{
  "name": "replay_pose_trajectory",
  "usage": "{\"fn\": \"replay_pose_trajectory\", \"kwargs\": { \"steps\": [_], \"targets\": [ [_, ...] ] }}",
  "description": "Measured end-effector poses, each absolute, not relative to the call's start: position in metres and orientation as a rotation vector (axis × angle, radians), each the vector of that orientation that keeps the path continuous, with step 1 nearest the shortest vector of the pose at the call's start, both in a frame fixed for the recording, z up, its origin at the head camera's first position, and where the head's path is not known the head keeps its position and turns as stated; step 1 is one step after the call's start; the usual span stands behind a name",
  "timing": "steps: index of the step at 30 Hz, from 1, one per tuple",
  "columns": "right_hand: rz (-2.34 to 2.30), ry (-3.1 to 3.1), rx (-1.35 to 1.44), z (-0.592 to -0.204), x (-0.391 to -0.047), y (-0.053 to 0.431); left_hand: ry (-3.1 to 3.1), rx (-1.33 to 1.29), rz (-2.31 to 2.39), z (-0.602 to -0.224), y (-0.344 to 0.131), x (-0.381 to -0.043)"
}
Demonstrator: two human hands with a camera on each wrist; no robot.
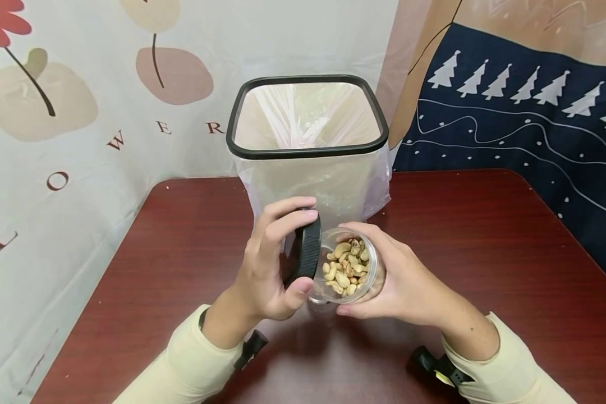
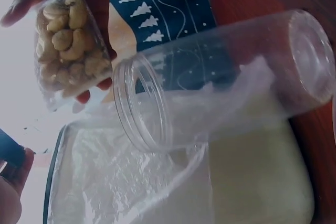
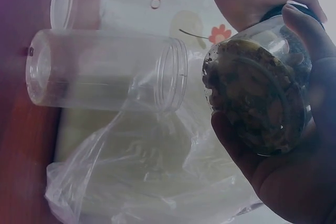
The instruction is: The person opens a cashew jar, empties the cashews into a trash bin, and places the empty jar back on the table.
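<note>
In the head view, my left hand grips a black ribbed screw lid, tilted on edge beside the mouth of a clear jar. My right hand holds that jar round its side. Cashews show through the jar's open mouth. In both wrist views an empty clear plastic jar stands upright and uncovered on the table; my hands and the cashew jar mostly hide it in the head view. Near its base, a clear round lid appears in the right wrist view.
Beyond my hands is a bin with a black rim, lined with a thin plastic bag. Everything stands on a reddish-brown table. Printed cloths hang behind and at the sides.
</note>
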State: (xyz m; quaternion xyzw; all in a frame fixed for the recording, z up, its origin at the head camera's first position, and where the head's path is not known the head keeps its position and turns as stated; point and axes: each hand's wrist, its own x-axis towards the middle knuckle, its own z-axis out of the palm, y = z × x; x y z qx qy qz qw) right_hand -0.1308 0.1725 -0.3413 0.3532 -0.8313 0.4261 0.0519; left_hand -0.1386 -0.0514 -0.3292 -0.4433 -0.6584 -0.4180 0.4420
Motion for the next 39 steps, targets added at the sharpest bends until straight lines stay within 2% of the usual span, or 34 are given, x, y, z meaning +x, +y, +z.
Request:
{"fn": "replay_pose_trajectory", "kwargs": {
  "steps": [15, 39],
  "targets": [
    [1.276, -2.527, 1.065, -0.338, -0.13, 0.172, -1.823, -1.023, -0.902, -0.334, -0.077, -0.141],
    [1.302, -2.503, 1.074, -0.337, -0.13, 0.172, -2.056, -0.923, -0.87, -0.367, -0.125, -0.134]
  ]
}}
